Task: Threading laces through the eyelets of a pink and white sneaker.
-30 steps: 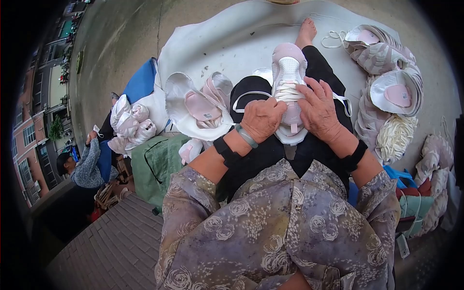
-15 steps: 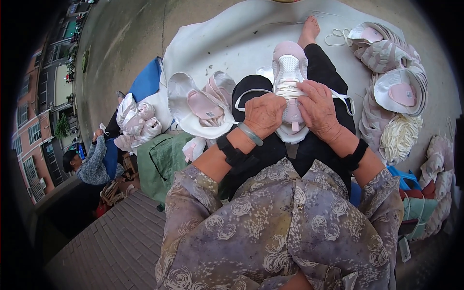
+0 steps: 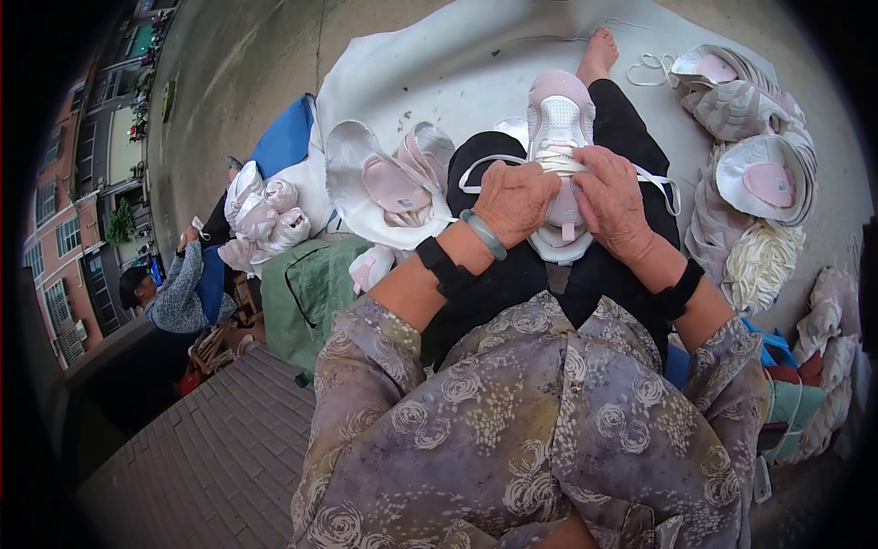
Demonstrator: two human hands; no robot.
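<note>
A pink and white shoe upper [image 3: 561,102] lies across my lap, toe pointing away from me. White shoelace [image 3: 556,157] crosses its eyelets, with one loose part looping out on the left and another on the right. My left hand [image 3: 515,203] is closed at the left eyelet edge, pinching the lace; its fingertips are partly hidden. On the opposite edge, my right hand [image 3: 615,203] has bent fingers on the lace, thumb beside the pink tongue [image 3: 565,209]. Stacked white and pink shoe uppers [image 3: 393,188] sit by my left knee.
Nested shoe uppers [image 3: 768,183] and a bundle of cream laces [image 3: 764,265] lie on the right of the white sheet [image 3: 430,73]. A green bag [image 3: 315,297] is at my left. Farther left sits another person [image 3: 187,293] near bundled uppers [image 3: 265,220].
The whole view has shifted slightly to the right. Both hands stay at the lacing, with only small finger movements; the shoe upper remains on my lap.
</note>
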